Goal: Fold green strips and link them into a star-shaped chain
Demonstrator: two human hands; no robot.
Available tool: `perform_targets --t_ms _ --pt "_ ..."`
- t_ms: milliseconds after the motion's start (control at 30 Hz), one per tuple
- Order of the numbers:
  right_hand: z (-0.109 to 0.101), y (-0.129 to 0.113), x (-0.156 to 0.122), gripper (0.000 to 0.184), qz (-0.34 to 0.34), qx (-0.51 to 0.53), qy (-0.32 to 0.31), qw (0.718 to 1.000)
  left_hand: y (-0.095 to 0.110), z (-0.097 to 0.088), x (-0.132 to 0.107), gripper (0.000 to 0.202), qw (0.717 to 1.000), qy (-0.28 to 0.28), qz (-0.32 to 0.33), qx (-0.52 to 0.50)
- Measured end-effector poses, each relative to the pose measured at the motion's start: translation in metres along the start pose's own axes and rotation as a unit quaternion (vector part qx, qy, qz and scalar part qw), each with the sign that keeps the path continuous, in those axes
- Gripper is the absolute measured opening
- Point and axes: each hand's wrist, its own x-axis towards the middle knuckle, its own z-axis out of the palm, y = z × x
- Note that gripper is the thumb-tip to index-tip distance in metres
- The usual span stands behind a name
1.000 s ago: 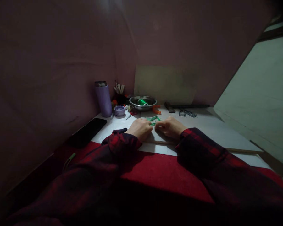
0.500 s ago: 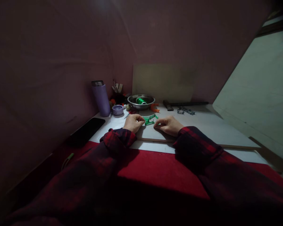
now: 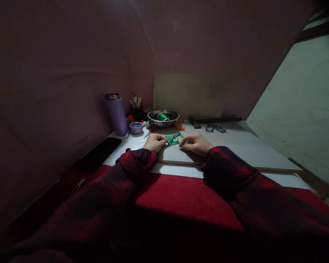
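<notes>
Green thread [image 3: 174, 140] is stretched around several small upright nails on a white board [image 3: 241, 149], forming an angular outline. At its left end, my left hand [image 3: 154, 143] is closed in a pinch, fingertips on the thread beside a nail. My right hand [image 3: 196, 144] pinches at the right side of the outline, thumb and forefinger together low over the board. A bit of green shows by those right fingers; the strand itself is too fine to follow. Dark plaid sleeves cover both forearms.
Behind the hands stand a metal bowl [image 3: 163, 123] with a green thread spool [image 3: 163, 117], an orange curved piece [image 3: 179, 125] and a hammer [image 3: 215, 120]. Dark thread on nails [image 3: 215, 128] sits right. Left are a purple tumbler [image 3: 116, 115], its lid [image 3: 136, 127], scissors [image 3: 151, 132] and a black phone [image 3: 100, 153].
Both hands stay almost in place, still pinching; the right fingers have shifted very slightly. The whole view has moved a little.
</notes>
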Motion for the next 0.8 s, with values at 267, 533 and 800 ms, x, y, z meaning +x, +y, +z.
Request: perform_targets --t_ms 267,533,800 --pt "0.0 0.0 0.002 0.014 0.013 0.007 -0.008 1.0 -0.003 0.0 0.001 0.008 1.0 0.016 0.008 0.015" --pt "0.0 0.001 0.002 0.015 0.013 0.007 0.001 1.0 -0.012 -0.002 0.017 0.005 0.994 0.106 0.016 0.025" --pt "0.0 0.0 0.003 0.013 0.003 0.007 0.004 1.0 -0.007 0.009 0.025 0.008 0.992 0.077 -0.06 -0.086"
